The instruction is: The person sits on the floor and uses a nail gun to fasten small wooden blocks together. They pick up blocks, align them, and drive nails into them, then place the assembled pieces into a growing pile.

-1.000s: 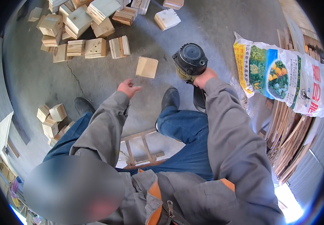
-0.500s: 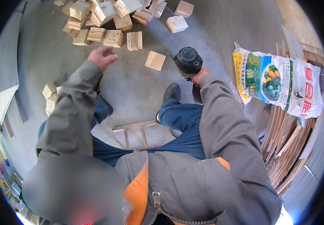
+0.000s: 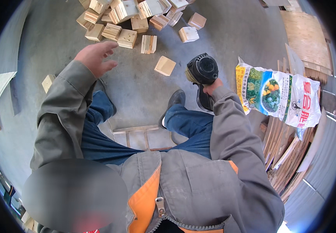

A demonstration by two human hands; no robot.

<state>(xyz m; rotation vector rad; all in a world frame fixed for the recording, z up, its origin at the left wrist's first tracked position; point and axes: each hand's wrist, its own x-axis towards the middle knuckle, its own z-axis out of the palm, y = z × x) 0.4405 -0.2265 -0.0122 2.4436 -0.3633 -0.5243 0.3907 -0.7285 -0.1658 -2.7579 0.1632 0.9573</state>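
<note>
My right hand (image 3: 213,87) is closed round the grip of a handheld power tool (image 3: 203,69), held out over the floor by my right shoe. Its round black end faces up and its body has an olive part; the working tip is hidden. My left hand (image 3: 97,59) is raised with its fingers apart and nothing in them, at the near left side of a heap of wood blocks (image 3: 127,38). Between both hands a single square wood block (image 3: 165,66) lies flat on the floor.
At right a white printed sack (image 3: 278,95) lies over stacked thin wood strips (image 3: 288,149). Between my legs there is a wooden frame (image 3: 136,131). Pale sheets (image 3: 1,91) stand at the far left, and another block (image 3: 48,82) rests near my left sleeve.
My left hand has shifted left, its fingers now more stretched out. The power tool is slightly lower and further right in view. The whole view has also shifted a little.
</note>
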